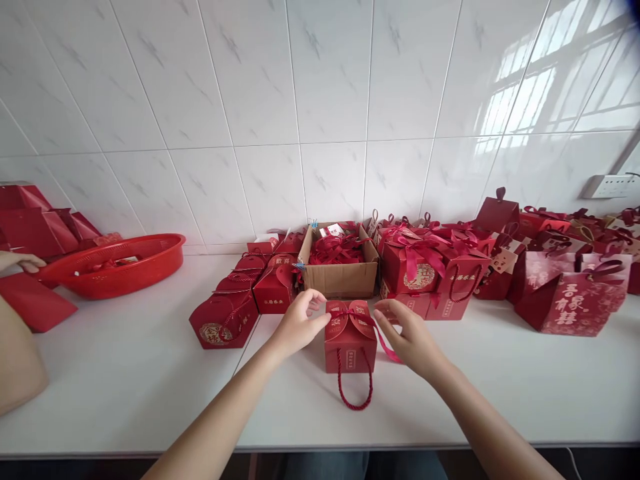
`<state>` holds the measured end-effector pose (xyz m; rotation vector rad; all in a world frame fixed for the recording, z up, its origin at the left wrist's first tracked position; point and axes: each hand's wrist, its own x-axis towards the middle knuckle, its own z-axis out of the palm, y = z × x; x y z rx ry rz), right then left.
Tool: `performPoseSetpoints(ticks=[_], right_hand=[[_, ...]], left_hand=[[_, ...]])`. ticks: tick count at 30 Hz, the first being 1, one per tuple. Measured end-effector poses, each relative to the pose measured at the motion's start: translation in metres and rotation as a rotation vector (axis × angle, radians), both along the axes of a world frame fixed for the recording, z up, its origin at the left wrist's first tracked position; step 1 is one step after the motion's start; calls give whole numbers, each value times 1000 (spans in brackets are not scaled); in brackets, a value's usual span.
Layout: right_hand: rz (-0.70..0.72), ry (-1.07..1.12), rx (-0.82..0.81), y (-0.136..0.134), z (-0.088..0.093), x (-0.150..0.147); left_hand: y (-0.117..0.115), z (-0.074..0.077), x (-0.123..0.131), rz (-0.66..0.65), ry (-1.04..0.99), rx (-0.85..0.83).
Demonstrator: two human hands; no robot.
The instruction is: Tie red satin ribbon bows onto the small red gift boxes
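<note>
A small red gift box (351, 343) with gold characters on its curved top flaps stands upright on the table in front of me. A dark red rope handle (356, 405) hangs down its front. Across the top runs a magenta ribbon (353, 312), and one tail trails off to the right beneath my right hand. My left hand (303, 323) is at the box's upper left edge, thumb near the ribbon, fingers curved but apart. On the other side, my right hand (407, 333) is at the upper right edge, thumb and fingers apart; some fingertips are hidden.
Behind the box stands a cardboard carton (341, 280) of ribbons. Finished red boxes (225, 320) line its left, and ribboned boxes (413, 267) are stacked right. More gift bags (565, 303) fill the far right. At left, another person's hand (23, 261) is by a red plastic basket (125, 283).
</note>
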<state>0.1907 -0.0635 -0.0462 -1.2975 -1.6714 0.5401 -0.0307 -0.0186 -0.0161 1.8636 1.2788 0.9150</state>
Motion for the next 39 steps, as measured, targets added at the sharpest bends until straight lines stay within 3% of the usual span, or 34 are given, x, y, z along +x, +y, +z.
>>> performPoseSetpoints(ticks=[6, 11, 18, 25, 34, 39], right_hand=[[106, 179, -237, 15, -15, -6], [92, 239, -363, 17, -10, -7], [129, 205, -421, 18, 0, 1], [143, 252, -429, 18, -2, 12], [168, 195, -444, 27, -7, 28], [248, 196, -520, 22, -6, 27]], left_hand=[[7, -12, 2, -37, -116, -183], [5, -10, -1, -49, -121, -287], [6, -7, -5, -107, -86, -365], [8, -20, -10, -91, -120, -315], [-3, -7, -6, 49, 58, -114], [-2, -14, -5, 66, -13, -52]])
